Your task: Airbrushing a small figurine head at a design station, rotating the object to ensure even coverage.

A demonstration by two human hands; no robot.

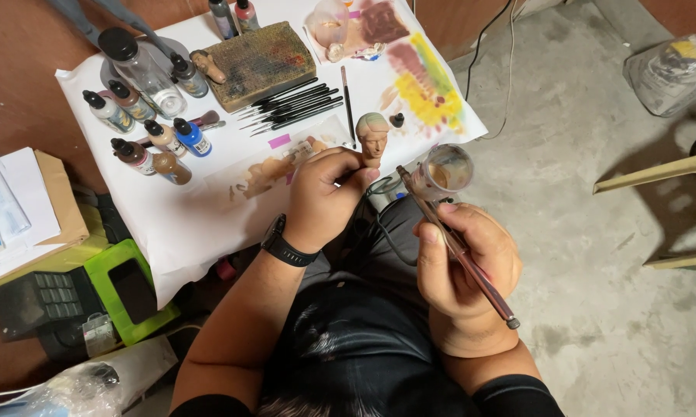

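Note:
My left hand (pixel 322 198), with a black watch on the wrist, is closed around the neck of a small sculpted figure head (pixel 373 137) with skin-coloured face and greenish hair. My right hand (pixel 464 266) grips a slim airbrush (pixel 456 245) with a clear paint cup (pixel 444 171) on top. The airbrush tip points at the head from the right, close to its neck. Both hands hover over my lap, just off the near edge of the paper-covered table (pixel 186 224).
On the white paper lie several small paint bottles (pixel 151 135), a row of black brushes (pixel 290 104), a stained brown sponge block (pixel 259 62) and colour test smears (pixel 425 85). A green case (pixel 128 289) sits at left, a plastic bag (pixel 668 73) on the concrete floor at right.

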